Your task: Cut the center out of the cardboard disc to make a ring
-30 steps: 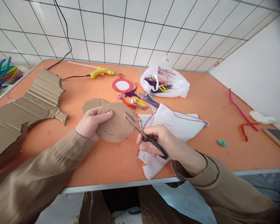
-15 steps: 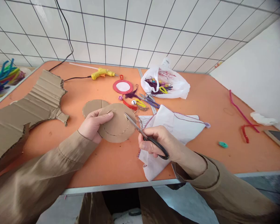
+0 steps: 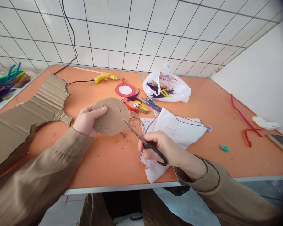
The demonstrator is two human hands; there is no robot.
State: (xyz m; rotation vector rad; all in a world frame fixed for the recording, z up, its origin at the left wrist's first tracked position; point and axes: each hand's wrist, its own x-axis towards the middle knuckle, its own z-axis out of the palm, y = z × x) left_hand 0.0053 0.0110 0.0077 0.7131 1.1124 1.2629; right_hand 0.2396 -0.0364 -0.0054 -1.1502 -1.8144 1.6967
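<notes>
A round brown cardboard disc (image 3: 110, 117) is held up over the table, with a ring of short slits in its face. My left hand (image 3: 86, 121) grips its left edge, thumb on top. In my right hand (image 3: 155, 147) are scissors (image 3: 136, 134) with black handles, their blades looking closed and the tip beside the disc's right edge. White cloth (image 3: 176, 128) with dark red stitching lies beneath and behind my right hand.
Large cut cardboard (image 3: 21, 121) covers the left side. Behind are a yellow glue gun (image 3: 105, 77), a red ring (image 3: 124, 90), tassels, purple scissors (image 3: 153, 104) and a white plastic bag (image 3: 179, 89). Pipe cleaners (image 3: 244, 114) lie right.
The disc has moved left and up with my left hand, turning a little, and now covers the second disc behind it. The scissor tip has come off its face to its right edge.
</notes>
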